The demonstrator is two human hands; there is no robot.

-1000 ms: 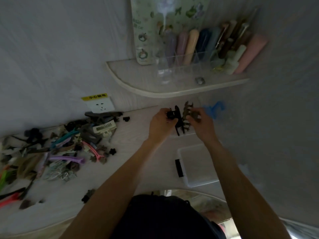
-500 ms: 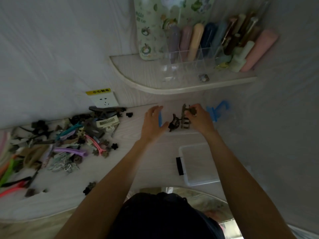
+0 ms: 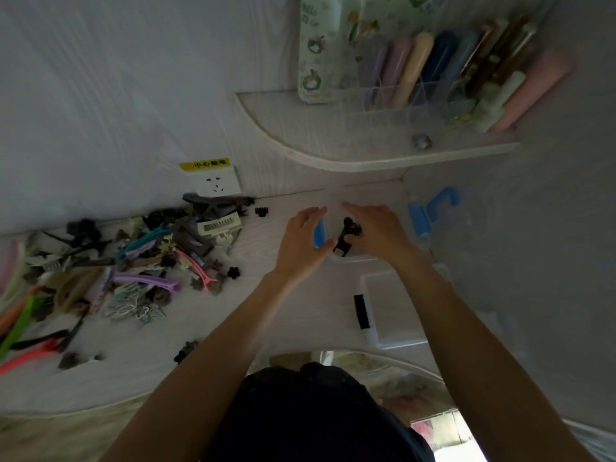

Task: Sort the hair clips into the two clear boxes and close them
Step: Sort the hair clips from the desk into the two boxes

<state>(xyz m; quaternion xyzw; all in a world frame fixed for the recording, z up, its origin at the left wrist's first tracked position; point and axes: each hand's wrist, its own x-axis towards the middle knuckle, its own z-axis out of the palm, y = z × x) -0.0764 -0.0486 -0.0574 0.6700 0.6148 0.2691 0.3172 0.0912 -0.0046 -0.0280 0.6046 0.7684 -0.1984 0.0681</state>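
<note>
Left hand (image 3: 301, 241) fingers extended, relaxed, resting against a clear box (image 3: 336, 253) beside its blue latch (image 3: 320, 233). Right hand (image 3: 376, 230) fingers extended over the same box, apparently touching a black claw clip (image 3: 346, 236) inside. Second clear box (image 3: 388, 308) nearer. Clip pile (image 3: 133, 265) lies left on the table (image 3: 283, 315).

Dim indoor light, soft blur, wide-angle bending at edges

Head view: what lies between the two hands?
A black claw clip and a blue latch on the far clear box, between left hand and right hand.
</note>
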